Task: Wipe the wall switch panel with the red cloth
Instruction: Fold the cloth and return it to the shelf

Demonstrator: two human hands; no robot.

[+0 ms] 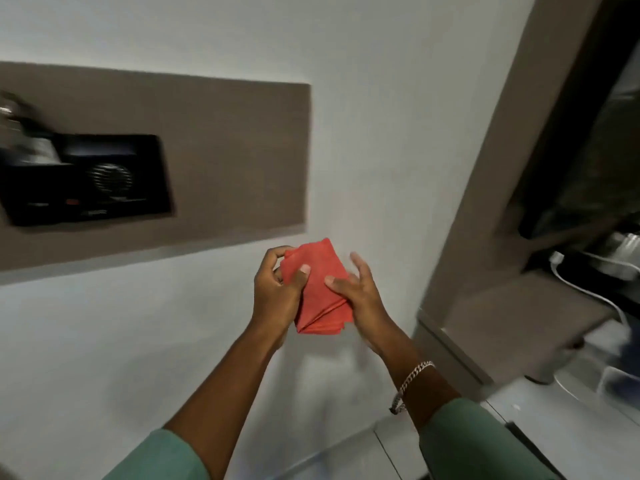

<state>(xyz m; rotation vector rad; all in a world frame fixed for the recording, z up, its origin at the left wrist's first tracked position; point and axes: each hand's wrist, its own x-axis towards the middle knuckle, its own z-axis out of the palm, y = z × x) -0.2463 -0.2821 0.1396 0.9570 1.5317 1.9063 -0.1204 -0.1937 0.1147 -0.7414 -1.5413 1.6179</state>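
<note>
I'm holding the red cloth (317, 289), folded into a thick pad, btwn both hands in front of the white wall (363, 98). My left hand (277, 289) is gripping its left edge, thumb pressing on the front face. My right hand (360, 292) is supporting the right side w/ thumb on the cloth, other fingers spread loose and blurred. A chain bracelet (410, 384) is sitting on my right wrist. The cloth is hanging just below the brown panel (225, 150)'s lower right corner. A black unit (86, 181) is showing in that panel, too blurred to read.
</note>
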